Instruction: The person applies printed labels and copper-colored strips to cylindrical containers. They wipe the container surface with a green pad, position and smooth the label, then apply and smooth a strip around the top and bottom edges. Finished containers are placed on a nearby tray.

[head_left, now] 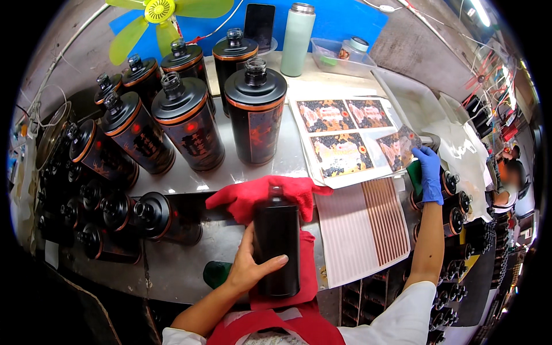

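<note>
My left hand (pixel 248 265) is bare and grips a black bottle (pixel 277 247) lying on its side on a red cloth (pixel 261 194) on the metal table (pixel 190 261). My right hand (pixel 428 169), in a blue glove, reaches out to the right and pinches a patterned label (pixel 398 148) at the edge of a white sheet of labels (pixel 339 141). A green pad (pixel 415 175) shows under that hand.
Several upright black bottles with orange rims (pixel 256 112) stand at the back, more lie at left (pixel 155 215). A striped backing sheet (pixel 362 227) lies to the right. A pale flask (pixel 297 39), phone (pixel 260 24), plastic tray (pixel 339 57) and yellow fan (pixel 161 17) stand behind.
</note>
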Motion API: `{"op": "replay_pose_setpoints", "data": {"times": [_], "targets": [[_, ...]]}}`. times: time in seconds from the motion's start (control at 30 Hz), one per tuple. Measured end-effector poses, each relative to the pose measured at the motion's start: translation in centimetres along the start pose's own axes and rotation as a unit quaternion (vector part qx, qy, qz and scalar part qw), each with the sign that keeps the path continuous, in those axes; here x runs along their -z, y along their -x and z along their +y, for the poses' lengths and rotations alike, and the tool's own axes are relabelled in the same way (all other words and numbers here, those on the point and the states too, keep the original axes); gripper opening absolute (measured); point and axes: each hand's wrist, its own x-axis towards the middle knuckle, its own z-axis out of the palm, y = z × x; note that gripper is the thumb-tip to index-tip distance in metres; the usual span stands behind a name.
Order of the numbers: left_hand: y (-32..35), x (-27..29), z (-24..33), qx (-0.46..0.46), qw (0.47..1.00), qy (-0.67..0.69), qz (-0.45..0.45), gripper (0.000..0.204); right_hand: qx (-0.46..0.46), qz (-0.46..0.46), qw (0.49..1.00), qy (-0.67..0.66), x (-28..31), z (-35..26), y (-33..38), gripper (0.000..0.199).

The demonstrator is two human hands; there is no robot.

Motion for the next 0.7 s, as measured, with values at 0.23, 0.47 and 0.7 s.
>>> {"op": "replay_pose_setpoints", "data": {"times": [0.23, 0.47, 0.7], "targets": [[0.2, -1.4, 1.2, -0.024, 0.999, -0.024, 0.027, 0.095, 0.130, 0.062, 0.981, 0.128, -2.9, -7.3, 5.2, 0.018], [0.3, 0.4, 0.0, -0.046, 0.998, 0.037, 0.000, 0.089, 0.189, -0.045, 0.963, 0.187, -7.5, -17.4, 17.7, 0.012], [2.2, -0.2, 0.1, -0.249, 0.958, -0.114, 0.083, 0.059, -0.077, -0.252, 0.952, -0.157, -5.1, -22.5, 26.3, 0.012]]}}
